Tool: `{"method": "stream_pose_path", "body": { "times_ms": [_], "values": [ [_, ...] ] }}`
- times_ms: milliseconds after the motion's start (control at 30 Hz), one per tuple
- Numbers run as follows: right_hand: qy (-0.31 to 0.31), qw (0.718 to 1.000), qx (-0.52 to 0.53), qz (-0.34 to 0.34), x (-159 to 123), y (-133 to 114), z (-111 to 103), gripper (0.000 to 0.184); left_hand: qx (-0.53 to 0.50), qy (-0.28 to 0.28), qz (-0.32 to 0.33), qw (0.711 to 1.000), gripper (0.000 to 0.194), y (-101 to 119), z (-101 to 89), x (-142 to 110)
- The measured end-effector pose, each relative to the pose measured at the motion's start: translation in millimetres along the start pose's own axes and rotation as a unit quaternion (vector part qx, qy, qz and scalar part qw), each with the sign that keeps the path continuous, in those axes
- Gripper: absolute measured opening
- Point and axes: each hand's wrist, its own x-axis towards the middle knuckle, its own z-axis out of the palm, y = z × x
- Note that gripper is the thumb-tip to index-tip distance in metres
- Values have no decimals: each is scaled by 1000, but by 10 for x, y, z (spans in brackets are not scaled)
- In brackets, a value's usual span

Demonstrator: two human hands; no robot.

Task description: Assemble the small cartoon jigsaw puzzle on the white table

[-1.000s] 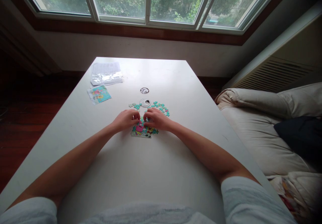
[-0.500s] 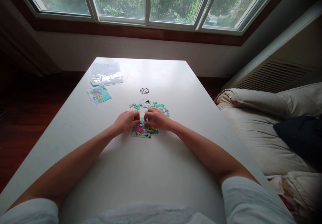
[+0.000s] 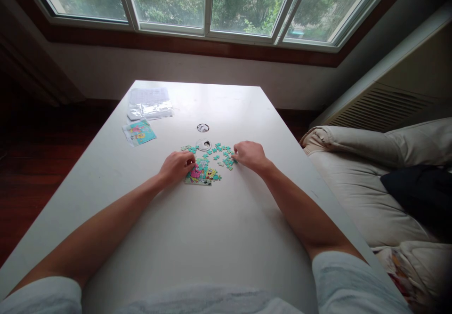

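A partly joined jigsaw puzzle [image 3: 199,174] lies on the white table, showing a pink and a yellow cartoon figure on turquoise. My left hand [image 3: 177,167] is closed, its thumb and fingertips pinched at the puzzle's upper left edge, covering that corner. Loose turquoise jigsaw pieces [image 3: 226,151] are scattered beyond and to the right of the puzzle. Over the right side of these, my right hand [image 3: 251,155] has thumb and forefinger closed on a puzzle piece, mostly hidden by the fingertips.
A printed picture card [image 3: 140,132] lies at the left, below a clear plastic bag [image 3: 149,103]. Two round fittings, one a ringed hole [image 3: 204,144], sit mid-table. A cream sofa [image 3: 356,187] stands along the right, with a window [image 3: 205,3] ahead.
My right hand has left the puzzle's top edge and moved right to the loose pieces, uncovering the upper puzzle. The puzzle has shifted slightly away from me; my left hand stays beside it.
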Motion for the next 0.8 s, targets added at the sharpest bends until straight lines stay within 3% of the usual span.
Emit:
{"method": "stream_pose_path", "body": {
  "times_ms": [200, 367, 800],
  "values": [
    [38, 998, -6, -47, 2, 2, 91, 11, 3, 20, 41, 999, 16, -27, 37, 15],
    [47, 996, 37, -63, 70, 76, 166, 10, -11, 1, 74, 997, 19, -27, 50, 13],
    [40, 979, 185, -77, 183, 138, 228, 25, -52, -39, 105, 992, 25, -72, -9, 15]
  ]
}}
